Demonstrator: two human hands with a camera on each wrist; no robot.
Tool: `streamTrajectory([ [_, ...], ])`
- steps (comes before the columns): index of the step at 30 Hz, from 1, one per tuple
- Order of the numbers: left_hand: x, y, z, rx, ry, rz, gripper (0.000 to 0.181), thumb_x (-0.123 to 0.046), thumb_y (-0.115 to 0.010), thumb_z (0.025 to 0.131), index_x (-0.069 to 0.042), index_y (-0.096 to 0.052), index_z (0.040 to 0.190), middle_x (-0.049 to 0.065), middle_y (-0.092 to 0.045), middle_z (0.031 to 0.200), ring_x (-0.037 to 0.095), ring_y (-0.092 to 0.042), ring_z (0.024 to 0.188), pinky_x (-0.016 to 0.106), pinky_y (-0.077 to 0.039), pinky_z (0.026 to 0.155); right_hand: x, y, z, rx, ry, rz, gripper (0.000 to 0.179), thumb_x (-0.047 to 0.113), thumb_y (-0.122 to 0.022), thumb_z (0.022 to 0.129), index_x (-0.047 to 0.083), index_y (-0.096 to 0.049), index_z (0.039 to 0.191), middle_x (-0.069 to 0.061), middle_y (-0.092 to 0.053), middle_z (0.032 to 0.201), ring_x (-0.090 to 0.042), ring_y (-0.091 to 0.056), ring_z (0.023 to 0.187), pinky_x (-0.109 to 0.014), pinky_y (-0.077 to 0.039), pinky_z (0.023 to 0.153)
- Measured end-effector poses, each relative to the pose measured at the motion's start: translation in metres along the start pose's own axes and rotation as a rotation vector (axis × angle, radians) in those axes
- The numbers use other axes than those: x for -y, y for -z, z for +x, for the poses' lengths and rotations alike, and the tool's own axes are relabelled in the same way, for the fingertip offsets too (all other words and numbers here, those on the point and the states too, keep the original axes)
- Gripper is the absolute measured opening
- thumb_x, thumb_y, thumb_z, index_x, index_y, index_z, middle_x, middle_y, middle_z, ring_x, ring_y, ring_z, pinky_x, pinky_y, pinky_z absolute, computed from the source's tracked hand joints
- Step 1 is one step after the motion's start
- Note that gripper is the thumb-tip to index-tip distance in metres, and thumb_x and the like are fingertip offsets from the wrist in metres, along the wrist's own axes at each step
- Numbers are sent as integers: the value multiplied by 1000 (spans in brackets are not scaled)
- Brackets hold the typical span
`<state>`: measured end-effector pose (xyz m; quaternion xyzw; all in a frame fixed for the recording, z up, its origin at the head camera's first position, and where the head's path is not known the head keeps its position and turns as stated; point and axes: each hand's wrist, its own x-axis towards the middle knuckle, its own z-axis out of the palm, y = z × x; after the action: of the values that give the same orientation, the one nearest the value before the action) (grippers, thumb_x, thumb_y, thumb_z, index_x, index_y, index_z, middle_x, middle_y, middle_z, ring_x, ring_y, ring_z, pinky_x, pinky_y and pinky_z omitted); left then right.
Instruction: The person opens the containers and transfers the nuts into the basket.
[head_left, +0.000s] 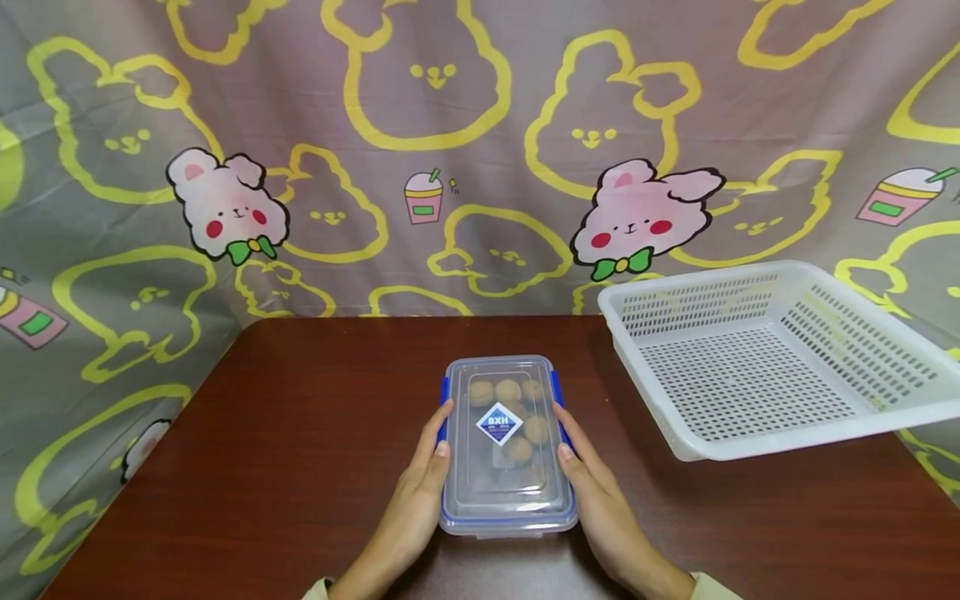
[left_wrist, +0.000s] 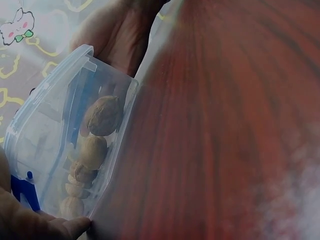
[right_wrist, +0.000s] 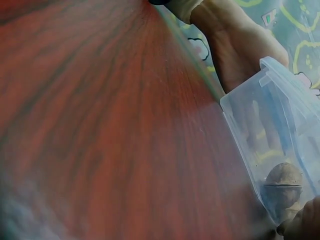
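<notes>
A clear plastic food container (head_left: 480, 492) with a transparent lid and blue side clips lies at the front middle of the table in the head view. Inside are several walnuts (head_left: 536, 430), seen through the lid and the walls. My left hand (head_left: 408, 500) grips the container's left side, thumb at the lid's edge. On the opposite side my right hand (head_left: 611, 517) holds it the same way. Through the see-through wall in the left wrist view, the walnuts (left_wrist: 93, 151) sit in a row. Fingers of the right hand (right_wrist: 305, 222) touch the container's lower edge in the right wrist view.
A white perforated plastic basket (head_left: 678, 446) stands to the right on the brown wooden table (head_left: 300, 433). Behind the table hangs a grey curtain (head_left: 465, 179) with yellow outlines and cartoon rabbits. A blue and white diamond label (head_left: 498, 425) is on the lid.
</notes>
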<state>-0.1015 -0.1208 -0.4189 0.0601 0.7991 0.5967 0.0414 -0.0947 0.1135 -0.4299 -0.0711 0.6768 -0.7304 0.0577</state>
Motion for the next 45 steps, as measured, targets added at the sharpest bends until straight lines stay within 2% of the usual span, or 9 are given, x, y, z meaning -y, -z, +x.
streamTrajectory([
  [4,2,-1,1,-7,25,-10,48,-46,-28,115,-49,-24,163,4,-28,173,37,-32,154,71,-22,121,-1,2,0,-2,5,-7,51,32,-36,115,31,-29,166,-4,-28,172,8,-41,141,-12,-36,110],
  [8,2,-1,1,-11,35,-13,48,-47,-28,114,-49,-24,163,4,-28,173,38,-34,153,71,-23,120,-3,5,-2,-2,13,-23,50,31,-36,116,31,-32,165,-2,-27,173,7,-38,145,-12,-36,110],
  [12,3,0,2,-3,32,-20,49,-47,-27,115,-48,-24,163,6,-29,172,39,-39,149,70,-27,119,-4,8,-3,5,28,-46,50,32,-35,116,32,-31,165,1,-25,173,-5,-29,153,-10,-33,110],
  [15,2,-1,3,-1,32,-32,48,-47,-27,115,-49,-23,163,4,-28,172,37,-38,150,69,-26,120,-3,8,-2,14,45,-44,50,32,-34,116,32,-31,165,1,-25,173,-16,-21,157,-9,-31,111],
  [17,2,-1,3,-1,34,-40,48,-47,-27,115,-50,-23,163,2,-28,173,36,-36,152,69,-24,121,-3,8,-2,19,44,-37,50,32,-34,116,31,-30,166,1,-24,174,-18,-21,157,-9,-31,111],
  [20,2,0,3,0,28,-39,48,-46,-27,115,-49,-23,163,3,-27,173,36,-35,152,69,-25,121,-2,8,-2,11,32,-35,50,32,-35,116,31,-31,165,0,-24,174,-9,-27,155,-10,-33,110],
  [25,2,1,2,9,5,-38,50,-46,-26,115,-45,-23,164,5,-27,173,37,-37,150,69,-28,119,-3,8,-1,2,15,13,50,30,-36,116,28,-33,165,-6,-27,172,3,-48,140,-19,-46,107],
  [32,2,1,3,17,-15,-57,50,-45,-26,115,-42,-23,165,5,-25,174,36,-33,153,68,-26,120,-2,10,0,2,1,58,50,28,-35,116,24,-32,165,-10,-28,170,0,-56,133,-27,-52,103],
  [45,2,1,3,19,-25,-74,50,-42,-26,115,-40,-23,166,7,-28,172,36,-38,149,64,-29,119,0,12,0,-17,-21,51,48,24,-34,116,25,-34,164,-12,-33,168,-4,-58,132,-26,-53,103],
])
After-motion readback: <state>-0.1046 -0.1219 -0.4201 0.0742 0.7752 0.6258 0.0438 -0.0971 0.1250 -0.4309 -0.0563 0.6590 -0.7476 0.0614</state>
